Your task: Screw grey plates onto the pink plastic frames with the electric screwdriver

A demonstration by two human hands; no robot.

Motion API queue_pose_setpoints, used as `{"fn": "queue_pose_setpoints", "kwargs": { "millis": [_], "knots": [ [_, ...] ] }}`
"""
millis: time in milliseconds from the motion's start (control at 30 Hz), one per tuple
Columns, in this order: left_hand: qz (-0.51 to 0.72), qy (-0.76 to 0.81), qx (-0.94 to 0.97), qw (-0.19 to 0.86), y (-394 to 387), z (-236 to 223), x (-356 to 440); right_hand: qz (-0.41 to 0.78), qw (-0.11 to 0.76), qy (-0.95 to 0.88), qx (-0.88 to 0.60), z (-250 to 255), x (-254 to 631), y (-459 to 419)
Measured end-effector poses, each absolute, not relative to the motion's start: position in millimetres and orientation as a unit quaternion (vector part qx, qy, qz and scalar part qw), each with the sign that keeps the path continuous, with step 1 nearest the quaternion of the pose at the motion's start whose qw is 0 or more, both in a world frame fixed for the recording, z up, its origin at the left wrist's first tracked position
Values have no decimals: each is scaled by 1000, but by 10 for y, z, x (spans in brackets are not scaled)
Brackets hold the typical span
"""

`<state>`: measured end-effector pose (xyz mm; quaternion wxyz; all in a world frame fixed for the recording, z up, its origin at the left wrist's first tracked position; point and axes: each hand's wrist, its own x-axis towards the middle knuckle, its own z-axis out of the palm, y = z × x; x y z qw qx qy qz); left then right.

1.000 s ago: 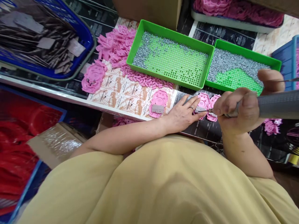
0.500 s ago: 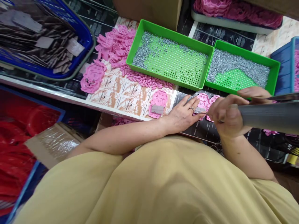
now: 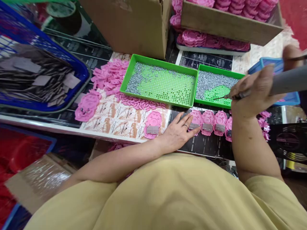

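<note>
My right hand (image 3: 254,86) is wrapped round a grey electric screwdriver (image 3: 287,80). Its thin bit points left over the smaller green tray (image 3: 222,100), which holds many small silver screws (image 3: 208,78). My left hand (image 3: 176,132) lies with fingers spread on the table, fingertips on the leftmost pink plastic part (image 3: 195,118) of a row. Each part in the row that shows clearly bears a grey plate (image 3: 207,127) on its lower half. Left of that hand lies another pink part (image 3: 153,121) with a grey plate. My right forearm hides the end of the row.
A larger green tray (image 3: 158,100) with screws stands beside the smaller one. Loose pink pieces (image 3: 110,76) are heaped left of it. A blue basket (image 3: 82,72) holds flat grey plates. Cardboard boxes (image 3: 134,28) and stacked pink parts (image 3: 194,38) stand behind.
My right hand has lifted the screwdriver away from the pink part by my left hand, up and over the smaller screw tray. My left hand stays on the part. The view has shifted.
</note>
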<state>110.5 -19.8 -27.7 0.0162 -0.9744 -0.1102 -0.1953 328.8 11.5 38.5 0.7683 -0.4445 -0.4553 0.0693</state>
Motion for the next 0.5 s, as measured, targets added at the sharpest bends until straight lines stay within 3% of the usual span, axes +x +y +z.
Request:
{"fn": "queue_pose_setpoints", "kwargs": {
  "millis": [133,433,500],
  "knots": [
    [-240,-122,-963,-18,-165,-202,1121,15,778,-447,-442,239,3303,286],
    [-259,-165,-949,-66,168,21,1134,33,793,-451,-408,356,3243,259],
    [-268,-181,-941,-100,229,13,1175,93,778,-459,-418,451,3240,174]
  ]
}}
